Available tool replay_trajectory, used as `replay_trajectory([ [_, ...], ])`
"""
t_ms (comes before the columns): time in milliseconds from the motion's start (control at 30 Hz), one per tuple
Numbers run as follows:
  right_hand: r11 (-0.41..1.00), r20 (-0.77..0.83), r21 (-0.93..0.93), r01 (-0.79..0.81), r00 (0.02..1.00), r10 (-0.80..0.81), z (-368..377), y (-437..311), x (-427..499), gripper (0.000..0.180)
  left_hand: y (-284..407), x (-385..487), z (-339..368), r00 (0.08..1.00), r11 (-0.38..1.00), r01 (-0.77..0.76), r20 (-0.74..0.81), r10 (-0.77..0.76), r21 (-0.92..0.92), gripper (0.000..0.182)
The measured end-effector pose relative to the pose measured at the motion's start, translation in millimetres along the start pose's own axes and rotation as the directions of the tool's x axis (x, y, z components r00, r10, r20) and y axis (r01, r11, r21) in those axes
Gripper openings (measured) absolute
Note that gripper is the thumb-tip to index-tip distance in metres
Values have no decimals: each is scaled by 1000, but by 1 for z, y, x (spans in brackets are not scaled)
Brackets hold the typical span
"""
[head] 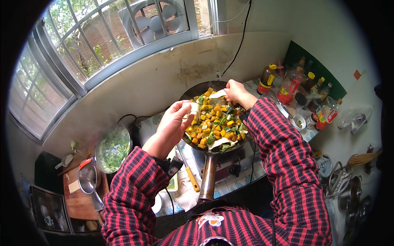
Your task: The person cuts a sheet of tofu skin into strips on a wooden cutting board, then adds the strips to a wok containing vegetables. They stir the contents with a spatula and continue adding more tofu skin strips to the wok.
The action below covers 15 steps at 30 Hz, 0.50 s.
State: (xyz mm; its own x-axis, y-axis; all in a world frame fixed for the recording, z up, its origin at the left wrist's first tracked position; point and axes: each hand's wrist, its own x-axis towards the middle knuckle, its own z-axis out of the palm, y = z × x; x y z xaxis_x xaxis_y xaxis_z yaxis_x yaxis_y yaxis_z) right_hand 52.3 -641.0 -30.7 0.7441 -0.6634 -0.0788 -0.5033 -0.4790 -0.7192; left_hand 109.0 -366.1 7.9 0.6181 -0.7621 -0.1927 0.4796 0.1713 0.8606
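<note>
A dark wok (210,156) with a long handle (208,181) sits on a portable stove (229,167). Diced orange squash (215,115) mixed with chopped greens fills it. My left hand (177,118), above the wok's left side, holds a folded pale dough sheet (192,111). At the far right of the wok, my right hand (236,92) pinches the end of another pale dough strip (218,94) that reaches over the squash. One more pale strip (220,142) lies along the near edge of the food. Both wrists wear dark bands.
Left of the stove stands a pot of leafy greens in liquid (114,147). A metal ladle or saucepan (87,178) rests on a wooden board (78,203). A yellow-handled spatula (192,180) lies beside a cloth (187,192). Several sauce bottles (287,89) crowd the right, near a small bowl (298,122).
</note>
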Motion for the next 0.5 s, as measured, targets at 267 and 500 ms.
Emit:
replay_trajectory([
  [267, 794, 436, 601, -90, 869, -232, -13, 5, -28, 33, -11, 51, 16, 992, 1000, 10, 129, -10, 3, 19],
  [500, 665, 484, 710, -233, 847, -219, -23, 6, -44, 23, -22, 76, 20, 981, 995, 97, 163, -101, 33, 25],
])
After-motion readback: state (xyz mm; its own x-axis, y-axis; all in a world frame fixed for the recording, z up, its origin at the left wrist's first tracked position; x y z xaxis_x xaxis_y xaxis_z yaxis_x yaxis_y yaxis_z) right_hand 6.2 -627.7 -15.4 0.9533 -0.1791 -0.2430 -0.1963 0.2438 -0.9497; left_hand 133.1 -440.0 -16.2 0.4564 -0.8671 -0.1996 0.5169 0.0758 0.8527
